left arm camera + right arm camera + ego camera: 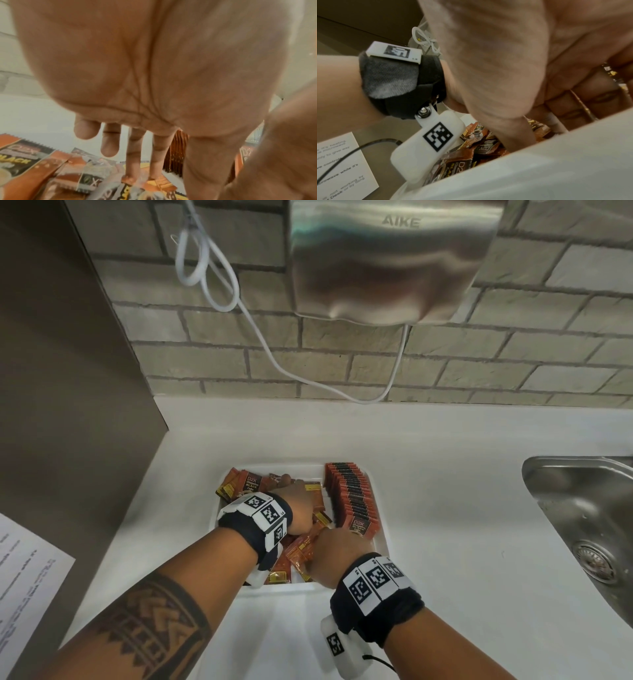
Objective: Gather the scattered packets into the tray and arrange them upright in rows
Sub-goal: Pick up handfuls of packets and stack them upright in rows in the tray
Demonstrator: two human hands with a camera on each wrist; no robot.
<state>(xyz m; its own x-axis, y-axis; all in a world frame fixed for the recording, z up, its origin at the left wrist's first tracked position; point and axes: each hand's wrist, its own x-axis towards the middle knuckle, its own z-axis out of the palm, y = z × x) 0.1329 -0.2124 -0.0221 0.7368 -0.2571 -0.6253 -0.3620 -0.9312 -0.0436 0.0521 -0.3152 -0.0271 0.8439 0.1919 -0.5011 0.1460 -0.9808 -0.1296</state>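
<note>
Resting on a white counter below a brick wall, the tray held packets; left hand reached in straight-fingered, right hand clutching packets.

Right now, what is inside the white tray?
The tray holds an upright row of packets along its right side and a loose packet pile at left. Both hands cover the middle, hiding what lies beneath.

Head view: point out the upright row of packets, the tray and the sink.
upright row of packets (pixel 351 496), head view, middle of the row's top edges
tray (pixel 381 537), head view, right rim
sink (pixel 582 501), head view, basin wall
</note>
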